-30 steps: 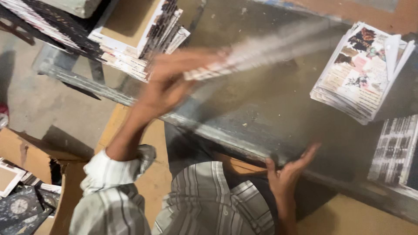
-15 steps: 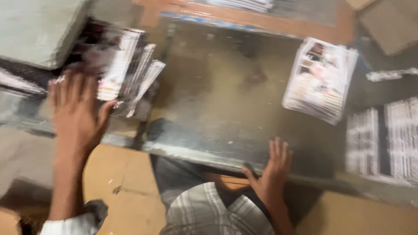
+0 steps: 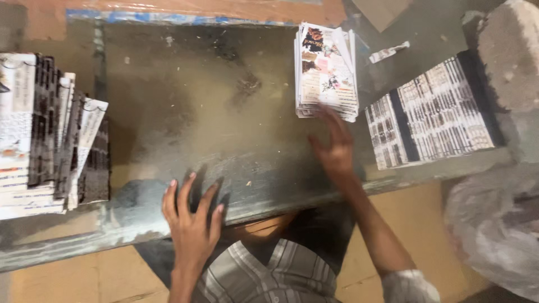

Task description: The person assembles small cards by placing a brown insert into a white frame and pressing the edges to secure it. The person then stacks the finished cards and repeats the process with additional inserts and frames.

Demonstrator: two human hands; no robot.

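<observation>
We see the left hand (image 3: 192, 224) flat, fingers spread, on the glass table (image 3: 224, 112). The right hand (image 3: 335, 150), open and empty, reaches the printed stack (image 3: 327, 73).

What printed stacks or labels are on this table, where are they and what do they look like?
Printed sheet stack: top centre, beside right hand; rectangular, white with colourful pictures.
Striped stack: right side; black-and-white rows.
Fanned stack: left edge; white and black.
Left hand: flat on table.

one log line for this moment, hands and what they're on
left hand: flat on table edge, empty | right hand: reaching at printed sheet stack, grip unclear | left side: second sheet stack
</observation>
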